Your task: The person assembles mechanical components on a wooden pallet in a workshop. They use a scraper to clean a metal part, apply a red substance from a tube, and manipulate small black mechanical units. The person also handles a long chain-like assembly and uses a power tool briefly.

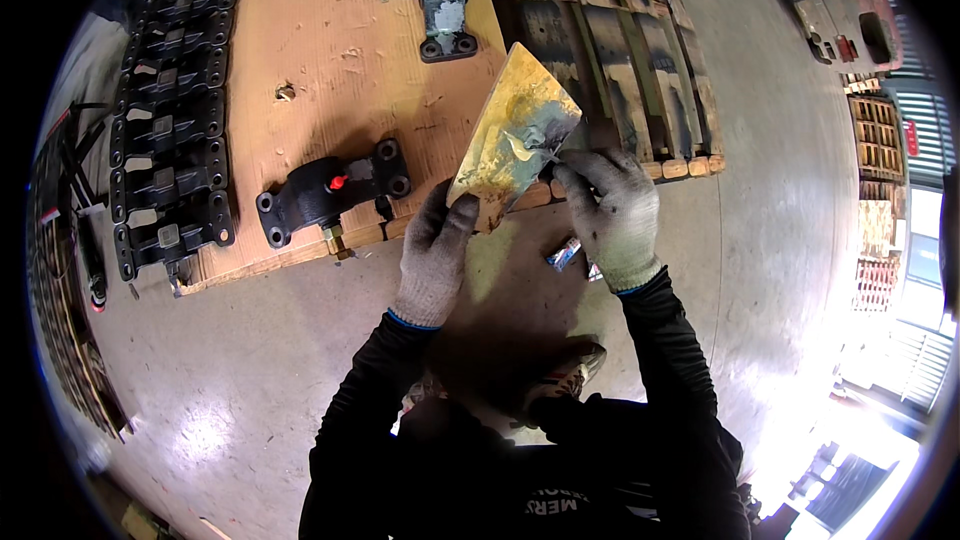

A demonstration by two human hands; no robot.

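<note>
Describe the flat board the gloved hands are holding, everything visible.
The board is a flat four-sided piece, yellowish-tan like cardboard or thin wood, stained and smeared with a grey paste near its right side. It is held tilted above the edge of the plywood sheet and the pallet. The left hand, in a grey knit glove, grips its lower left corner. The right hand, also gloved, touches the grey smear with its fingertips, apparently holding a small thin tool, too small to identify.
</note>
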